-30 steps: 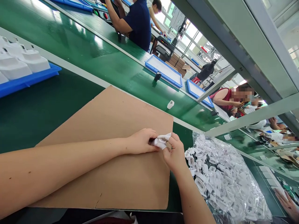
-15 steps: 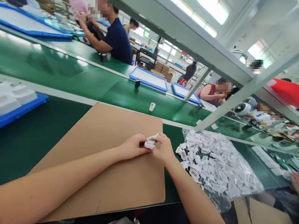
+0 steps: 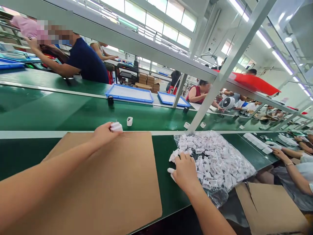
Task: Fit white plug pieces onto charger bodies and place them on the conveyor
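My left hand (image 3: 104,133) is closed around a white plastic charger housing (image 3: 116,127), which it holds over the far edge of the cardboard sheet (image 3: 117,176), beside the green conveyor belt. Thin prongs seem to stick up from the housing. My right hand (image 3: 185,171) reaches over the near left edge of a heap of small white plastic parts (image 3: 217,156) lying on a clear plastic bag (image 3: 217,197). Its fingers are bent and its thumb stands apart, with something white at the thumb tip. The fingertips are partly hidden among the parts.
On the belt (image 3: 80,114) stand a white housing (image 3: 129,121) and a black piece (image 3: 111,100). Blue-rimmed trays (image 3: 129,94) lie beyond it. A slanted metal post (image 3: 207,101) rises behind the heap. At right, a co-worker's hand (image 3: 281,155) is near a row of white pieces (image 3: 258,143).
My hands have parted. The left carried the white piece forward and left to the belt's edge; the right moved over to the heap. The camera view has tilted up and levelled.
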A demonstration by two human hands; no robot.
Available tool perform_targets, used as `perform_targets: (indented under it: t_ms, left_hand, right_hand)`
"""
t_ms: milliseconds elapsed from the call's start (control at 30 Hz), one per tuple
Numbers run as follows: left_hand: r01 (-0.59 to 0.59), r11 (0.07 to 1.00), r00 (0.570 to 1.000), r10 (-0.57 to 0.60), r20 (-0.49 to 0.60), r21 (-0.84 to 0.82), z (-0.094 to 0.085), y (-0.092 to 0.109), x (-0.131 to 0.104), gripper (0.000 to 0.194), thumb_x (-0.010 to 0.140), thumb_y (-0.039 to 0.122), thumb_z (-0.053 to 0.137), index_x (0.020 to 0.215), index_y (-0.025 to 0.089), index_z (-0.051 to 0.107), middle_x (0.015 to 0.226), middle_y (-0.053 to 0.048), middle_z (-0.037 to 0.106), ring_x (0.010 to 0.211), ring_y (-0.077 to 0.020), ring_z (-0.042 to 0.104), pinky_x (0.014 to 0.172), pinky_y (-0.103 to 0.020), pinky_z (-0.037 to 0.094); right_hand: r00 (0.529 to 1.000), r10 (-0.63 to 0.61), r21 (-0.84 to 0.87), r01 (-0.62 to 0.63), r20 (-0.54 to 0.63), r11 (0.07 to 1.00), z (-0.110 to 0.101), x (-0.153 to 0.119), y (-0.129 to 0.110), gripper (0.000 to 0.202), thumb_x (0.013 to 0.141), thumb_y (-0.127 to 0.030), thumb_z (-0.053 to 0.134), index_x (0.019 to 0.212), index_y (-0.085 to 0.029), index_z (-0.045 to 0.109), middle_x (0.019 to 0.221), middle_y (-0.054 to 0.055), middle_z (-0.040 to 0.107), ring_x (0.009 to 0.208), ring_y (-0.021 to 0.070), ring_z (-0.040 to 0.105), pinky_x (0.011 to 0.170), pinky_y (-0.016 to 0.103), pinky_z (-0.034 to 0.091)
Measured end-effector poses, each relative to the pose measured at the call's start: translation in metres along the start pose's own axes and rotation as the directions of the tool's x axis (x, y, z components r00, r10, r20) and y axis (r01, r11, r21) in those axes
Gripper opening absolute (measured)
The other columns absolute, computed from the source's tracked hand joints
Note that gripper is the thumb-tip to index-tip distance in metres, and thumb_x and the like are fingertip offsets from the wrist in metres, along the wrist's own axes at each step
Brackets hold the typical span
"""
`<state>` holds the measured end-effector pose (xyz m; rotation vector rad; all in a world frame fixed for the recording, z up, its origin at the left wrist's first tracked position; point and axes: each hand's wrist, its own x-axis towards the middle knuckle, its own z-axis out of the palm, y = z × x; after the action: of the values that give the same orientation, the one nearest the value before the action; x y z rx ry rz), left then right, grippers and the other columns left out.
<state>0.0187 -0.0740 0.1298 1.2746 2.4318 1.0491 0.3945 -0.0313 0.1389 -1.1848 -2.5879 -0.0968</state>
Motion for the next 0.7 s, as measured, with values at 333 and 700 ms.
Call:
perform_targets:
  t_ms: [333,700]
  left_hand:
    - [0.292,0.956,0.945,-0.281,-0.166,0.041,-0.021,-0.026,0.069,0.054,0.081,0.036,0.071,0.123,0.008,0.051,0.114,-0.013,0.062,0.115,-0.0364,0.052,0.092,-0.044,0.041]
    - [0.11,0.989,0.99,-0.1,-0.104,0.097,0.018,0.01,0.066,0.048,0.084,0.034,0.061,0.126,0.01,0.065,0.127,-0.022,0.068,0.122,-0.0433,0.058,0.101,-0.049,0.041]
  right_hand:
    - [0.996,0.075,0.223,-0.062,-0.05,0.973,0.024,0.001,0.032,0.027,0.072,-0.001,0.054,0.085,-0.021,0.066,0.085,0.007,0.066,0.087,0.0265,0.058,0.076,0.037,0.045]
    - [0.916,0.109,0.915,-0.365,0.386,-0.172,0.006,0.054,-0.043,0.046,0.07,-0.054,0.085,0.088,-0.024,0.057,0.089,0.003,0.071,0.074,0.0173,0.067,0.069,0.032,0.053]
